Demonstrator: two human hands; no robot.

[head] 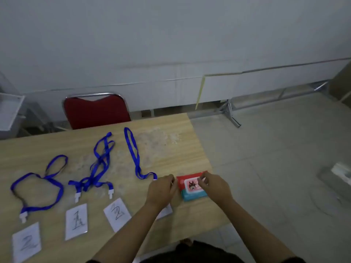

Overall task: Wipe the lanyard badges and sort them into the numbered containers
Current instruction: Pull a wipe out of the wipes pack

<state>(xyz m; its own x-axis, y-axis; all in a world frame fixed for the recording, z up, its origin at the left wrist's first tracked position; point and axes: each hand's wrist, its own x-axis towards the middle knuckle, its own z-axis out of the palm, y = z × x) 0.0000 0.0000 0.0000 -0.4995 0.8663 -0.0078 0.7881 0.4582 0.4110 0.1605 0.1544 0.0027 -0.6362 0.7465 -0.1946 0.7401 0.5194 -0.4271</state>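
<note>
Wooden table (171, 141), grey-walled room: person's left hand (161, 190) & right hand (214, 186) both grip a red-teal wipes pack (191, 188), lower-center-right of frame. Blue lanyards (100, 166) w/ numbered badges (76, 221) lie spread at left, apart from the pack.

Three clear badge sleeves on the bench (171, 133) carry handwritten numbers. The left badge (26, 242) shows a scrawled "2". The middle badge (76, 221) reads "1", with an extra stroke across its stem. The right badge (117, 213) reads "2". The wet-wipe pack (191, 188) bears a pink label with a dark cartoon animal; its small print is too blurred to read.
</note>
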